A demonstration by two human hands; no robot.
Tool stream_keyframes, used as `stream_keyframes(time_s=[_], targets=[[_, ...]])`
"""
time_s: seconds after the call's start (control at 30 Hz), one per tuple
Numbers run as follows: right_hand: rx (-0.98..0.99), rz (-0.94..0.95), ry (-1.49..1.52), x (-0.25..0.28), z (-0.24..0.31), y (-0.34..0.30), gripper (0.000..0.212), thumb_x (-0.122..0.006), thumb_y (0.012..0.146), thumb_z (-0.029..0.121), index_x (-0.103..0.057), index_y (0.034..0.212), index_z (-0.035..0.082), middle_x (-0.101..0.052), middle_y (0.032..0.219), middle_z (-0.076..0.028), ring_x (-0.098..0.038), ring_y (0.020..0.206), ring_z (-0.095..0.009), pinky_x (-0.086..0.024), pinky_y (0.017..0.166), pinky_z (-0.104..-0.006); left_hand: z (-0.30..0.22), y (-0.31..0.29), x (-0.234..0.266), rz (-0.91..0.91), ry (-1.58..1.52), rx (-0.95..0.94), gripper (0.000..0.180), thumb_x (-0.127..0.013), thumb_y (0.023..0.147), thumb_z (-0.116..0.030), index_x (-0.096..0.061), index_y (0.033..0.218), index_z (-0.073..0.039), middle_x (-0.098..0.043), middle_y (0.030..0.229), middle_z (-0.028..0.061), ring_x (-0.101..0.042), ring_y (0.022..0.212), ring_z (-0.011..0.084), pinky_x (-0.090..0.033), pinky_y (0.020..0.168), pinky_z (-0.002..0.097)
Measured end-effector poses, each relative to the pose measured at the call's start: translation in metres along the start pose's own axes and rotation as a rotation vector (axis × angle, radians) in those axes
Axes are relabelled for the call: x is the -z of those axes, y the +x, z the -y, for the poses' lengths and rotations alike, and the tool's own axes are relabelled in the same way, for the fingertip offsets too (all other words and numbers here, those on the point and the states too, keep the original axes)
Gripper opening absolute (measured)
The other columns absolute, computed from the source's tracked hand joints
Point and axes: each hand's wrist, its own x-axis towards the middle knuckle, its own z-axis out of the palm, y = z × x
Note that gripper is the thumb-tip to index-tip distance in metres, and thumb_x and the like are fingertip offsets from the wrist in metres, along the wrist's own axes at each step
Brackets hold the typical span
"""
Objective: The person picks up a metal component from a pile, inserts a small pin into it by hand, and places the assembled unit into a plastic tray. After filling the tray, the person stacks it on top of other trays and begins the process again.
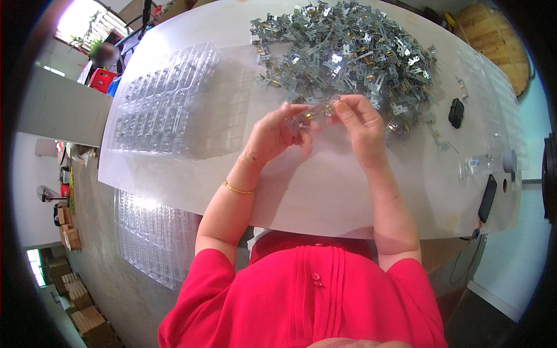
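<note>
Both hands [277, 130] on one clear piece [301, 119] before a metal heap [354, 55]

The pale table [418, 200] takes up most of the space in front of me, its edge curving round the person in the red shirt [313, 290]. The heap covers its far middle, a tangle of grey metal bits with brassy glints. A clear tray [197, 87] lies to the left, with rows of parts in its pockets. Below it, past the table's edge, sits a stack [154, 243] of clear plastic trays. Off to the far right stands a round wooden disc [493, 46].

The hands meet over the table, just on the near side of the heap. The left one curls its fingers round the piece; the right one [362, 124] pinches its far right end between thumb and fingers. The piece sits between them, tilted up to the right, showing a brassy spot inside. Its finer detail is too small to make out.

Near the right edge are a clear bottle [478, 166], a black slab [487, 198] and, farther back, a black case [456, 113]. A gold bangle [239, 189] rings the left forearm.
</note>
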Motion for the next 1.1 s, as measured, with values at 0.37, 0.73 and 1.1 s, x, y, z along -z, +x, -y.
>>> stream_keyframes(time_s=[0.37, 0.73, 1.1], targets=[[-0.287, -0.070, 0.374, -0.008, -0.006, -0.002, 0.011, -0.064, 0.098, 0.016, -0.065, 0.101, 0.006, -0.065, 0.096, -0.002, -0.063, 0.084, -0.011, -0.056, 0.076, -0.0287, 0.009, 0.003, -0.009, -0.180, 0.325, -0.341, 0.043, -0.050, 0.104, -0.022, -0.047, 0.143, -0.002, -0.054, 0.139, 0.0173, -0.054, 0.127, 0.0274, -0.049, 0.098, 0.0422], [-0.172, 0.007, -0.101, -0.019, 0.011, -0.011, 0.011, -0.066, 0.097, 0.020, -0.066, 0.098, 0.008, -0.057, 0.071, 0.006, -0.048, 0.061, -0.002, -0.038, 0.053, -0.0191, 0.007, -0.001, -0.009, -0.212, 0.194, -0.199, 0.031, -0.045, 0.106, -0.030, -0.057, 0.109, -0.002, -0.062, 0.084, 0.0098, -0.063, 0.073, 0.0234, -0.053, 0.072, 0.0370], [-0.023, 0.048, -0.249, -0.019, 0.007, -0.011, 0.014, -0.063, 0.099, 0.019, -0.064, 0.095, 0.006, -0.052, 0.067, 0.007, -0.045, 0.059, -0.002, -0.037, 0.052, -0.0207, 0.005, -0.002, -0.017, -0.240, 0.249, -0.115, 0.037, -0.047, 0.105, -0.037, -0.058, 0.102, -0.002, -0.056, 0.075, 0.0052, -0.053, 0.060, 0.0142, -0.043, 0.054, 0.0265]])
